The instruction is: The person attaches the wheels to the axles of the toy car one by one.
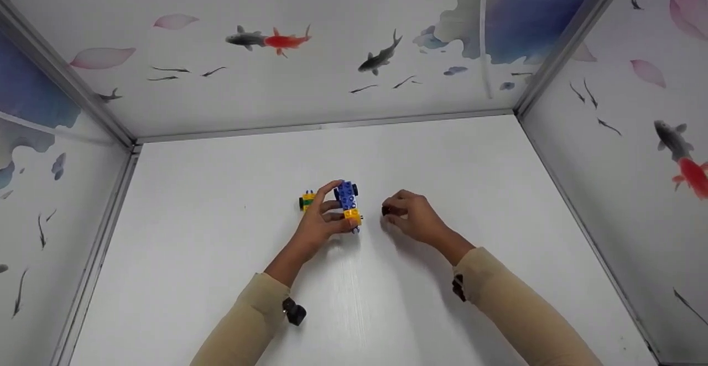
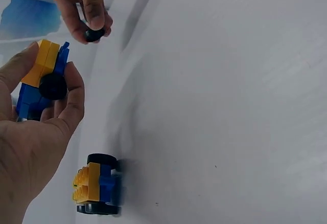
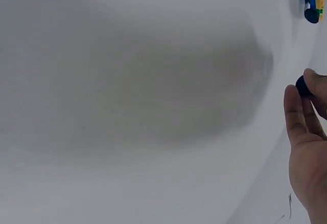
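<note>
My left hand (image 1: 315, 226) grips a toy car (image 1: 347, 195) of blue and yellow building bricks, with the thumb on its yellow end and fingers along the blue part. Two black wheels flank the far blue end; a small pin sticks out on the right of the yellow end. In the left wrist view a black wheel (image 2: 52, 86) shows on the car's side. To the right, apart from the car, my right hand (image 1: 417, 219) pinches a small black wheel (image 3: 302, 86) between thumb and fingertips.
Just left of my left hand, a second toy car (image 2: 93, 183) of yellow, green and blue bricks stands on the white table (image 1: 193, 244). Printed panels enclose the table at the back (image 1: 332, 89) and both sides. Dark wrist cameras (image 1: 295, 312) hang at the sleeves.
</note>
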Available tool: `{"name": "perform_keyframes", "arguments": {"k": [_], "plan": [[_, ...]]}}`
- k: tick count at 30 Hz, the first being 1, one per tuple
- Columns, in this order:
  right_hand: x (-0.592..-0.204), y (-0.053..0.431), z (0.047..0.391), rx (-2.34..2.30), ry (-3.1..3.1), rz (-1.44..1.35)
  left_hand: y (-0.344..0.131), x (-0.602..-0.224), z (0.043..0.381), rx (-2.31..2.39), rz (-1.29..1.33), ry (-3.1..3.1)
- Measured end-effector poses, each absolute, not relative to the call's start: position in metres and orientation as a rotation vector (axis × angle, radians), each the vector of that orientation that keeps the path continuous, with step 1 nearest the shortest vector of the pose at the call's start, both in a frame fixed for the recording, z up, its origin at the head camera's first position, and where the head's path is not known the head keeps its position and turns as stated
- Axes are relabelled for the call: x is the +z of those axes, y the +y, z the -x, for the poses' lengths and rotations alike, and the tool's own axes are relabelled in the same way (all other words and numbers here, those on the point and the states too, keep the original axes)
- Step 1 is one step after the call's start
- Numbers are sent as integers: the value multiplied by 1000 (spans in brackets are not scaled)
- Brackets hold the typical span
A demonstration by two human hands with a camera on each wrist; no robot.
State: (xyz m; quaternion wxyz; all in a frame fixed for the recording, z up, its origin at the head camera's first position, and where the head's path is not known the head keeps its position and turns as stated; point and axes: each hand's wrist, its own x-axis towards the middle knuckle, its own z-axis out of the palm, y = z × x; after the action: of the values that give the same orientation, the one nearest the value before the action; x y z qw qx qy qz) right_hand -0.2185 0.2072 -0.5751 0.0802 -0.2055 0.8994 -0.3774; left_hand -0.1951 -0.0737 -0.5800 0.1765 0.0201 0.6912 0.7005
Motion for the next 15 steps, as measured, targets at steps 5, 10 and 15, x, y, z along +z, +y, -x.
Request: {"name": "perform_keyframes", "arguments": {"k": [5,10,15], "plan": [[-570,193,210,-1292,2556,682,-74,-581,195,2017,-77,1920],[-566,182,205,-1395,2477,717,-74,-581,193,2035,-101,1893],[-566,180,203,-1461,2449,726,-74,-581,193,2052,-125,1848]]}}
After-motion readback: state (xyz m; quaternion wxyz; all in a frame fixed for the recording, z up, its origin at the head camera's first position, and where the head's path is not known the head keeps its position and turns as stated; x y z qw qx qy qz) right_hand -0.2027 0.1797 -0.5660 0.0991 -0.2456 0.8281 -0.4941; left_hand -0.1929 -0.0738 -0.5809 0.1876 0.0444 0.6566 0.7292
